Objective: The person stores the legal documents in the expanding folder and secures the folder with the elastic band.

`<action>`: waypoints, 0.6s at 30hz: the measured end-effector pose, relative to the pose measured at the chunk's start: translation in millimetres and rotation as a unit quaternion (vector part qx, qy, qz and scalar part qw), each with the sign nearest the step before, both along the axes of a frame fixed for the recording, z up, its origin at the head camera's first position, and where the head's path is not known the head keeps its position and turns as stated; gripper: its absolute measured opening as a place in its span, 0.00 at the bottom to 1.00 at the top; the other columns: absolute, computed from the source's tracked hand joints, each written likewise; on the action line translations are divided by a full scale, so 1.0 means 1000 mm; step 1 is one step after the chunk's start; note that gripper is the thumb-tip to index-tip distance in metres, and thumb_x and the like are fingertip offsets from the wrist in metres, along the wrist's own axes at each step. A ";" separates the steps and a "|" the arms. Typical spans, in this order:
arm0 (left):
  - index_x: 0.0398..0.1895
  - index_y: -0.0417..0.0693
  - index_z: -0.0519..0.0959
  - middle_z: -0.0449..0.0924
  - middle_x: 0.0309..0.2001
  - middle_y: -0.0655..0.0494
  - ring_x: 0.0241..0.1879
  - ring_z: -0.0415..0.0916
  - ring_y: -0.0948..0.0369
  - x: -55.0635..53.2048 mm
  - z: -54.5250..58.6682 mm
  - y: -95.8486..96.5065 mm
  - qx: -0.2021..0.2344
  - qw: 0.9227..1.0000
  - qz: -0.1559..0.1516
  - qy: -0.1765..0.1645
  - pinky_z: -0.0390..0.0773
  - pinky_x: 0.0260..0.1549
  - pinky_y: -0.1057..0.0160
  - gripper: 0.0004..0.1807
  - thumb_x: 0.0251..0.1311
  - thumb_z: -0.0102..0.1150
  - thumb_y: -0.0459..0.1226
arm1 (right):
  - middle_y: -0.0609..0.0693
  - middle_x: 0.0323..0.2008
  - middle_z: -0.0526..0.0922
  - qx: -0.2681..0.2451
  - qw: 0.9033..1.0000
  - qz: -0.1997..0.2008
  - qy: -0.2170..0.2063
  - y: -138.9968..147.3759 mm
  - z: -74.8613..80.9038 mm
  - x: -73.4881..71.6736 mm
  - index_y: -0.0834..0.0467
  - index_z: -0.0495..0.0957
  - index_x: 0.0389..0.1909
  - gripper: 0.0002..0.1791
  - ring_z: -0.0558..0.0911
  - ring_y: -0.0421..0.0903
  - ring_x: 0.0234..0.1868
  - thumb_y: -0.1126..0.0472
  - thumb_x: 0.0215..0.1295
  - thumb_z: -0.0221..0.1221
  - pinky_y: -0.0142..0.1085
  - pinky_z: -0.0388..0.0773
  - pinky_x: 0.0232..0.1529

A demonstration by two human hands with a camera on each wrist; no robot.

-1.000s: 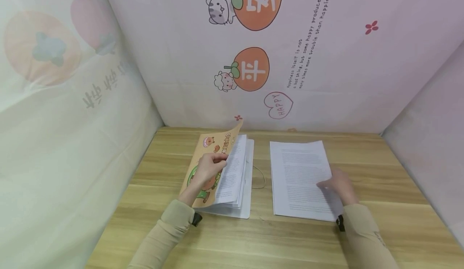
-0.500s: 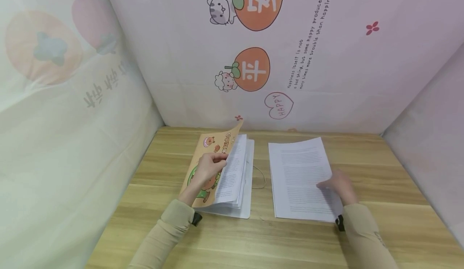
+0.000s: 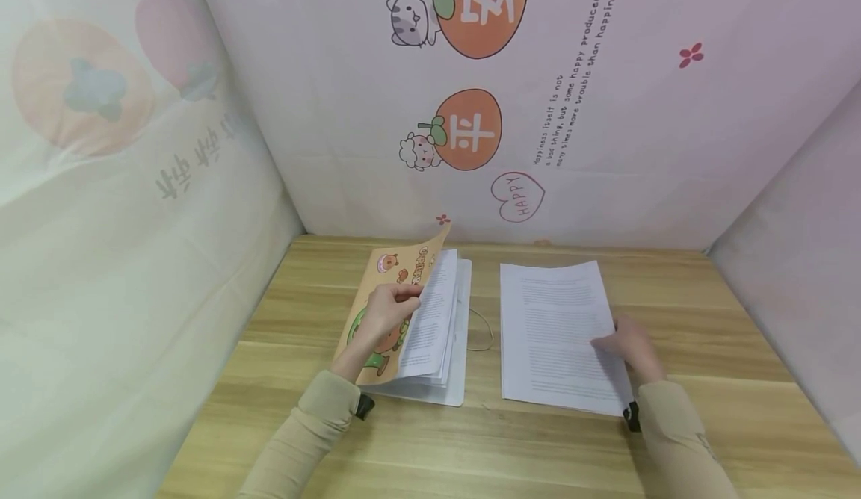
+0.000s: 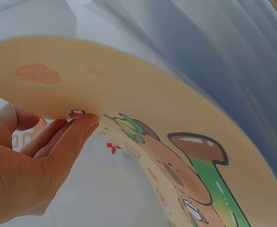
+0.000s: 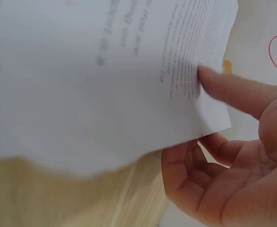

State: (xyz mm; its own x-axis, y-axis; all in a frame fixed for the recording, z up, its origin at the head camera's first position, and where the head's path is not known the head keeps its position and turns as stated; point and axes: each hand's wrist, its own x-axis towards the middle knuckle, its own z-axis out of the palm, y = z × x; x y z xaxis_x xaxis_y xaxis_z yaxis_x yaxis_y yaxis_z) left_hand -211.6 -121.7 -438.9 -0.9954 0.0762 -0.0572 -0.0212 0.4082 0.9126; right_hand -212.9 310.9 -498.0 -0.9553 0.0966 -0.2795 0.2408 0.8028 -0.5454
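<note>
On the left of the table lies an orange document folder [image 3: 366, 297] with cartoon animals on its cover. My left hand [image 3: 385, 311] pinches the right edge of that cover and keeps it lifted. In the left wrist view the cover [image 4: 129, 85] curves up past the fingertips. Printed sheets [image 3: 433, 320] show inside, over a pale back flap [image 3: 460, 349]. To the right, a stack of printed paper [image 3: 554, 335] is gripped at its right edge by my right hand [image 3: 628, 346]. The right wrist view shows the thumb on top of the paper [image 5: 82, 104] and curled fingers underneath.
A thin elastic cord [image 3: 486, 331] loops out from the folder's right side. Behind the wooden table [image 3: 498, 447] rises a white printed cloth [image 3: 323, 95], with more cloth on the left and right sides.
The paper stack has dipped slightly toward the table's front edge, and my right hand has shifted a little with it. My left hand and the folder stay as they were.
</note>
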 end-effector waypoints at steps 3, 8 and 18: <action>0.54 0.36 0.81 0.85 0.51 0.38 0.44 0.84 0.54 0.000 0.001 0.000 0.002 1.000 -0.002 0.000 0.86 0.40 0.60 0.19 0.60 0.56 0.32 | 0.80 0.51 0.74 0.004 1.000 0.009 0.004 0.003 0.000 0.002 0.82 0.66 0.56 0.28 0.78 0.68 0.47 0.65 0.60 0.57 0.54 0.79 0.43; 0.54 0.36 0.81 0.85 0.51 0.39 0.45 0.84 0.53 -0.001 0.001 -0.002 0.008 1.000 -0.003 -0.003 0.85 0.37 0.65 0.20 0.59 0.56 0.32 | 0.80 0.54 0.72 0.005 1.000 0.014 0.016 0.006 0.002 0.005 0.81 0.66 0.57 0.25 0.76 0.71 0.50 0.66 0.65 0.48 0.56 0.78 0.46; 0.53 0.36 0.82 0.85 0.50 0.39 0.43 0.84 0.55 0.000 0.002 -0.002 0.007 1.000 -0.002 0.001 0.84 0.35 0.68 0.18 0.59 0.55 0.32 | 0.82 0.56 0.71 -0.023 0.999 0.020 0.039 0.012 0.002 0.009 0.78 0.66 0.58 0.24 0.74 0.74 0.55 0.63 0.69 0.48 0.60 0.76 0.51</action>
State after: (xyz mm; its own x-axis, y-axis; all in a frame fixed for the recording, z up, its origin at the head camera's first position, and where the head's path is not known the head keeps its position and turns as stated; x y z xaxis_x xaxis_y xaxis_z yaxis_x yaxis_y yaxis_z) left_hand -211.9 -124.1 -436.5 -0.9952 0.0810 -0.0551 -0.0186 0.3961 0.9180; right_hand -203.8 323.1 -496.0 -0.9773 0.0473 -0.2065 0.1642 0.7850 -0.5973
